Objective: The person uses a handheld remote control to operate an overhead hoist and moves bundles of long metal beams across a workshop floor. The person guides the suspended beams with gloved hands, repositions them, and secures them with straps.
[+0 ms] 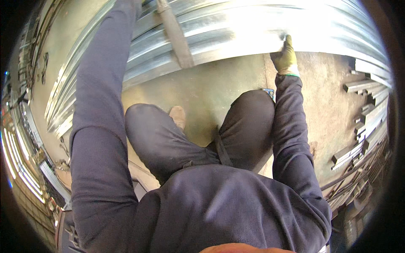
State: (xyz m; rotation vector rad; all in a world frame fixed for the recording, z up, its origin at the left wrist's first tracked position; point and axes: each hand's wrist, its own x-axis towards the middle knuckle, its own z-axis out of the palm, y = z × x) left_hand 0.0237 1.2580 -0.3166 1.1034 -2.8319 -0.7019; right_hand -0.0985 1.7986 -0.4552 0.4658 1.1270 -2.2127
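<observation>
A bundle of long, shiny metal profiles [211, 44] stretches across the upper part of the head view, bright with glare toward the right. My right hand [285, 60], in a yellowish-green work glove, grips the near edge of the closest profile. Its thumb lies over the top; the other fingers are mostly hidden by the metal. A flat grey-brown strap [177, 36] crosses the bundle left of centre. My left arm [103, 63] reaches forward over the bundle's left part, and its hand lies beyond the upper edge of the picture.
My bent knees are close to the bundle, with one tan shoe [178, 116] on the concrete floor [202, 90]. A small blue-and-dark object [269, 92] shows beside my right knee. Stacked metal tubes [371, 114] jut out at the right. More long stock [25, 156] runs along the left.
</observation>
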